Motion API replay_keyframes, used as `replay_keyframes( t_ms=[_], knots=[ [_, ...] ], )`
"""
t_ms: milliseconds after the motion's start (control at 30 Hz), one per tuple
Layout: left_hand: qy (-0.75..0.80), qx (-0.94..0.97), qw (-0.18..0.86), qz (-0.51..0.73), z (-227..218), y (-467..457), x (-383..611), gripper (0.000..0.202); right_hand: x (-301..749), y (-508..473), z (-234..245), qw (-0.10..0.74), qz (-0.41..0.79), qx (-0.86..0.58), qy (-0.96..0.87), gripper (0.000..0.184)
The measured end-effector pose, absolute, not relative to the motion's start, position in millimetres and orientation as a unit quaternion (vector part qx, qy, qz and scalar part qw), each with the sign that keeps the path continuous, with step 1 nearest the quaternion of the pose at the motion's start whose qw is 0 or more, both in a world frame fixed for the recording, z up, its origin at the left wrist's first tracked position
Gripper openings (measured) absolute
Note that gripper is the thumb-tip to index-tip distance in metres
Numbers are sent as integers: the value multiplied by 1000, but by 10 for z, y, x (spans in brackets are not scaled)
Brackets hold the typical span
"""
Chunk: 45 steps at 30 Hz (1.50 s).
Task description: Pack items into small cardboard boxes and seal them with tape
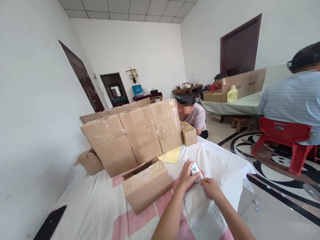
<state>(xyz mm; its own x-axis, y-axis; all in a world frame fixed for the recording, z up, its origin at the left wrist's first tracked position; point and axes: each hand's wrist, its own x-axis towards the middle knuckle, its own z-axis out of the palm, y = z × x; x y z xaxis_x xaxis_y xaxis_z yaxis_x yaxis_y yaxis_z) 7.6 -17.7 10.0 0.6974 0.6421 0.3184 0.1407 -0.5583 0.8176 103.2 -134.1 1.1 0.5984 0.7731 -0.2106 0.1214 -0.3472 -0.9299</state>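
Note:
My left hand (187, 175) and my right hand (210, 187) meet over the table's right part, both closed on a small white packet (195, 170) with a coloured label. The left fingers wrap it from the left and the right hand grips it from below. An open cardboard box (146, 184) stands just left of my hands on the white and pink tablecloth (100, 209).
A stack of several sealed cardboard boxes (135, 136) fills the far side of the table, with a yellow sheet (171, 156) in front. A black flat object (45, 230) lies at the near left. A person sits behind the boxes; another sits on a red chair (285, 139) at right.

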Motion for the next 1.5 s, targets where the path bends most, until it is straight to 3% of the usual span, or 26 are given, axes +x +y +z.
replay_keyframes(
  t_ms=[800, 933, 1100, 1300, 1433, 1500],
  knots=[
    [252, 823, 413, 298, 74, -159, 116, 66, 935, -1492, 84, 516, 317, -726, -326, 31],
    [252, 819, 412, 311, 77, -184, 109, 64, 836, -1778, -44, 523, 339, -709, -330, 40],
    [247, 811, 422, 321, 87, -204, 98, 62, 738, -2105, -158, 617, 353, -619, -333, 56],
    [224, 785, 436, 378, 193, -349, 16, 70, 620, -2004, 110, 634, 335, -586, -378, 59],
    [188, 734, 474, 449, 465, -592, -263, 49, 464, -1910, 347, 624, 299, -583, -426, 59],
    [149, 747, 489, 424, 626, -732, -499, 65, 357, -1867, 439, 619, 264, -588, -449, 57]
  ],
)
